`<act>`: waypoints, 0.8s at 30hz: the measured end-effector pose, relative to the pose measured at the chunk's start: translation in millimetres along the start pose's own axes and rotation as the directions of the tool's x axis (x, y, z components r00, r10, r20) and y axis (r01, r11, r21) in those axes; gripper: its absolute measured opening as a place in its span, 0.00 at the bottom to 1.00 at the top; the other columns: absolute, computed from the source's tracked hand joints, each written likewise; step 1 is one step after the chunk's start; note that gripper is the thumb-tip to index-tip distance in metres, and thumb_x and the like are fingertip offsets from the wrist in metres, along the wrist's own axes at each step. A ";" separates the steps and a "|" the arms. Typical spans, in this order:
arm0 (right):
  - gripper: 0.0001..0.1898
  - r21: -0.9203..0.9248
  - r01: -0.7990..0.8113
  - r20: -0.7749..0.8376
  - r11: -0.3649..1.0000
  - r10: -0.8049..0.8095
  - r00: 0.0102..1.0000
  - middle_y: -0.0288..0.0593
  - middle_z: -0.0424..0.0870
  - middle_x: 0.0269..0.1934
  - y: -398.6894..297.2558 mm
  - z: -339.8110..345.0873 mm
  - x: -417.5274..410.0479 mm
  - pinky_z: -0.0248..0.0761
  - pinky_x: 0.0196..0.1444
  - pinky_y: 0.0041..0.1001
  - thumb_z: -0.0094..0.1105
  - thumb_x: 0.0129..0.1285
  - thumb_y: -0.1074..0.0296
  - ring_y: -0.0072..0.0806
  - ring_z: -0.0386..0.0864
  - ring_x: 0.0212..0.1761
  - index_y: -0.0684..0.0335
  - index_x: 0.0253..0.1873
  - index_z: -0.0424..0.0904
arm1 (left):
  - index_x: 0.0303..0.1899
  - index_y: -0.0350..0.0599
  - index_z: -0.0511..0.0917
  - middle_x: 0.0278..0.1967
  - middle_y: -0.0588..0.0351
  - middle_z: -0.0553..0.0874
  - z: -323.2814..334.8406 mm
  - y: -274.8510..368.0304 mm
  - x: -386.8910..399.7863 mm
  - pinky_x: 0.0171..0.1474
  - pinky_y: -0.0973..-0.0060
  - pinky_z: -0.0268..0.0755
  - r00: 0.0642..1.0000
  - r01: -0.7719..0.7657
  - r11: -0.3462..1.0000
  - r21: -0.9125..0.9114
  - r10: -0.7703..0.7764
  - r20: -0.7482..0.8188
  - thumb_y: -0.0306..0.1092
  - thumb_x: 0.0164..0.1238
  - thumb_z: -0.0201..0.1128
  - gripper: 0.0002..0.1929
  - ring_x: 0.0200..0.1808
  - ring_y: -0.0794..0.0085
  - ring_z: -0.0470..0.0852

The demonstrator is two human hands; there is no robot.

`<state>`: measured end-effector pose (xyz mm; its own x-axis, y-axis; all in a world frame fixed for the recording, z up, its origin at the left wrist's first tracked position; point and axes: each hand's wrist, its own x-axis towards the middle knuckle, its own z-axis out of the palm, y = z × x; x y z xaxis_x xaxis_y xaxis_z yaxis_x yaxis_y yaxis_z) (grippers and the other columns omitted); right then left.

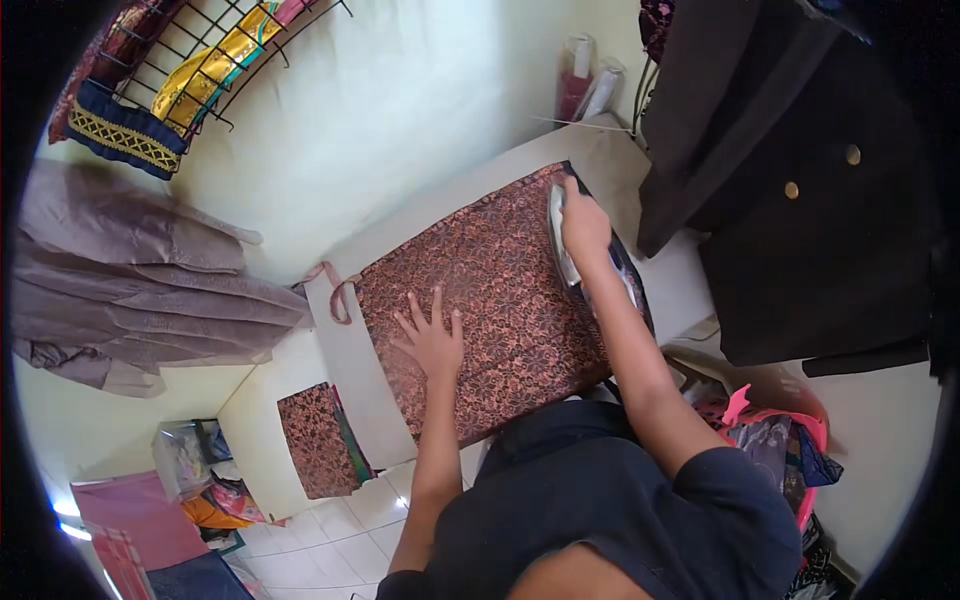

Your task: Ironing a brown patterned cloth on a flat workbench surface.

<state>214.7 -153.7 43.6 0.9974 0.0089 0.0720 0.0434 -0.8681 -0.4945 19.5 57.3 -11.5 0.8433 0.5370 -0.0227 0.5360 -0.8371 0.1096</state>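
Note:
A patterned reddish-brown and black cloth (495,300) is spread over a pale covered table (352,375). My left hand (435,341) rests flat on the cloth's left part, fingers spread, holding nothing. At the cloth's right edge, my right hand (585,225) grips a clothes iron (559,232); my hand and forearm hide much of it. The iron lies along a dark strip near that edge. A thin fabric strap (339,300) lies on the table beside the cloth's upper left corner.
Folded patterned cloth (319,442) sits at the table's left side. Grey-mauve garments (150,285) hang at left, a dark garment with gold buttons (810,225) at right. A pink basket of clothes (814,450) stands lower right. Two wrapped rolls (589,82) stand by the wall.

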 end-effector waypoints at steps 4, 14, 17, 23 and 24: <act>0.16 -0.026 0.051 0.006 0.998 -0.051 0.999 0.59 0.82 0.35 9.6 2.5 20.8 0.72 0.41 0.50 0.57 0.62 0.68 0.56 0.81 0.40 0.59 0.52 0.66 | 0.71 0.80 0.56 0.75 0.55 0.49 -2.9 5.4 0.3 0.65 0.27 0.32 1.000 -0.019 1.000 -0.019 0.019 0.005 0.58 0.72 0.46 0.27 0.74 0.40 0.42; 0.16 -0.071 0.183 0.155 0.981 -0.170 0.973 0.55 0.82 0.30 40.4 -42.6 -95.5 0.74 0.35 0.48 0.58 0.61 0.66 0.54 0.82 0.34 0.57 0.52 0.67 | 0.71 0.81 0.55 0.75 0.56 0.49 1.5 -3.6 -1.1 0.65 0.27 0.32 1.000 0.003 1.000 -0.002 -0.003 -0.014 0.60 0.71 0.44 0.27 0.75 0.41 0.42; 0.16 -0.024 0.129 0.103 0.991 -0.126 0.987 0.59 0.82 0.33 43.3 -47.6 -87.0 0.69 0.38 0.51 0.58 0.61 0.66 0.57 0.79 0.38 0.59 0.50 0.64 | 0.71 0.81 0.54 0.75 0.56 0.48 6.1 -3.6 2.6 0.64 0.26 0.33 0.999 -0.020 1.000 0.004 0.020 -0.034 0.60 0.71 0.44 0.28 0.75 0.41 0.42; 0.18 -0.016 0.070 0.035 0.997 -0.069 0.997 0.60 0.82 0.33 40.5 -47.8 -82.5 0.70 0.40 0.50 0.60 0.60 0.66 0.58 0.79 0.39 0.59 0.53 0.66 | 0.73 0.72 0.53 0.75 0.55 0.48 5.5 -21.4 -13.9 0.65 0.28 0.34 0.985 -0.146 0.989 -0.003 0.146 -0.088 0.57 0.73 0.44 0.29 0.75 0.43 0.45; 0.18 -0.019 0.070 0.081 0.997 -0.068 0.994 0.60 0.82 0.34 42.1 -50.4 -92.7 0.70 0.40 0.50 0.61 0.60 0.66 0.58 0.79 0.39 0.60 0.52 0.66 | 0.73 0.70 0.53 0.75 0.54 0.49 5.8 -30.7 -21.1 0.66 0.30 0.35 0.980 -0.195 0.981 -0.015 0.195 -0.051 0.56 0.73 0.44 0.29 0.75 0.45 0.46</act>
<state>121.1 -216.1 59.8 0.9935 0.1081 0.0353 0.1119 -0.8746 -0.4717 -14.6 71.0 -20.1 0.9283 0.3685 0.0497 0.3601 -0.9243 0.1267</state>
